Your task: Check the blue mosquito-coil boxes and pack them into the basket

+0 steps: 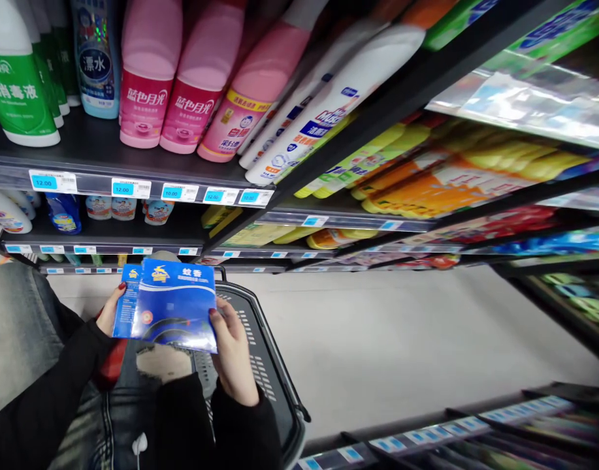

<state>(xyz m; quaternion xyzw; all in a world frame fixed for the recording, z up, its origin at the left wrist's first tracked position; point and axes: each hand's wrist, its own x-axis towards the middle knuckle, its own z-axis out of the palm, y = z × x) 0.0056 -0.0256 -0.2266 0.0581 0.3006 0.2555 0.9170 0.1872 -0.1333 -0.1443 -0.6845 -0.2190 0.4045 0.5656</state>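
My right hand (234,349) grips the right edge of a flat blue mosquito coil box (178,303), thumb on its front. The box faces up at me, with black coils pictured on it. Behind its left side shows a second blue mosquito coil box (126,307), mostly covered by the first. My left hand (109,312) pinches this rear box at its left edge. Both boxes overlap above my knees. Below and to the right of them is a dark grey shopping basket (274,356) with a slotted wall.
Ahead, a shelf (98,156) carries a green-labelled disinfectant bottle (22,78), pink bottles (147,78) and white cleaner bottles (323,117), with price tags (131,188) along its edge. Lower shelves hold more bottles. Pale floor (377,333) stretches right, bordered by another shelf (417,434) at the bottom right.
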